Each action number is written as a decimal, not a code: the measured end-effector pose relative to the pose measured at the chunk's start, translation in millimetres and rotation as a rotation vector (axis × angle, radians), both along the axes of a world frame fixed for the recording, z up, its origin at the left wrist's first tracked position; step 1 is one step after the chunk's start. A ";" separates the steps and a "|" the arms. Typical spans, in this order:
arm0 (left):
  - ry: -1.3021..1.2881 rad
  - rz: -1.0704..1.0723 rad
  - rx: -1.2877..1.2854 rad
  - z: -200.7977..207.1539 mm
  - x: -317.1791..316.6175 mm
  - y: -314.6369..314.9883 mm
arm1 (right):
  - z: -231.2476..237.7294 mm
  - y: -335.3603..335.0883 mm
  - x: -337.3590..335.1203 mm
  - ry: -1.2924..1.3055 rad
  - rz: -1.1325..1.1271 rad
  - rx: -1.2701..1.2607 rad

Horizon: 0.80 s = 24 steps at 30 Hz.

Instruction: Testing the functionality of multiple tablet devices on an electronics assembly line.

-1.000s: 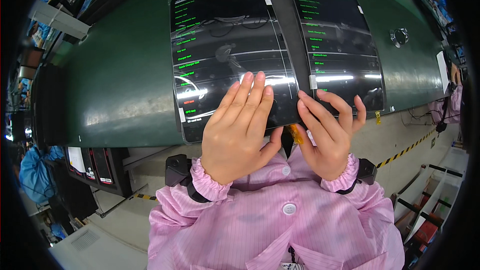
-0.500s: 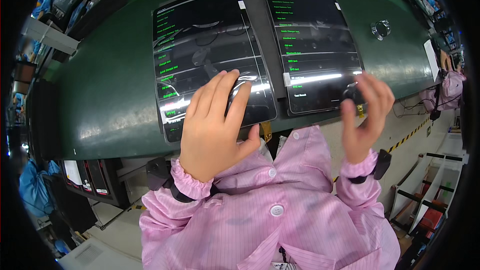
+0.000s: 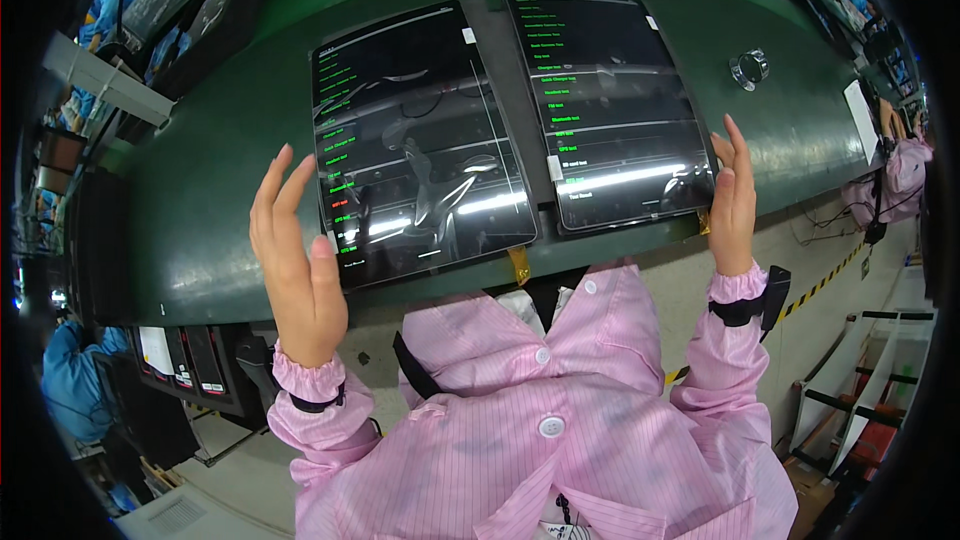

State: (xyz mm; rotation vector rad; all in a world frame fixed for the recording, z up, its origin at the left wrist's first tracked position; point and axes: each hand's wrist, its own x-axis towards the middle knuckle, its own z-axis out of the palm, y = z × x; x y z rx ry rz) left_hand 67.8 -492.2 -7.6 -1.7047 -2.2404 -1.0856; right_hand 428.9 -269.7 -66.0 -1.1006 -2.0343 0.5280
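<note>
Two black tablets lie side by side on the green bench, both lit with lists of mostly green text. The left tablet [image 3: 420, 155] has one red line and a wrinkled transparent film over its screen. Beside its lower left edge, my left hand [image 3: 300, 265] is open, fingers stretched up and thumb near the corner. My right hand [image 3: 736, 205] is open too, at the lower right edge of the right tablet [image 3: 620, 105]; whether it touches the edge I cannot tell. A gold tape tab [image 3: 519, 266] sticks out below the left tablet.
A shiny ring-shaped object [image 3: 748, 69] lies on the green bench [image 3: 215, 210], right of the tablets. Farther right is a white sheet [image 3: 860, 120]. Under the bench at left stands a dark tray [image 3: 205, 365] holding devices. A rack [image 3: 860, 390] stands on the floor at right.
My left hand has moved left off the left tablet's screen to its side. My right hand has shifted down to the right tablet's edge. Both tablets sit slightly differently in view.
</note>
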 end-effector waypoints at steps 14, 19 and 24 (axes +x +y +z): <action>0.001 0.022 0.039 -23.5 -0.9 -39.9 | 48.0 -35.9 -45.3 -0.314 0.111 0.288; -0.024 -0.034 0.032 -27.9 -1.9 -40.9 | 35.1 -31.8 -24.8 -0.190 0.027 0.281; 0.110 -0.010 -0.077 -27.3 -3.4 -36.9 | 24.7 -33.4 -19.4 -0.191 -0.012 0.260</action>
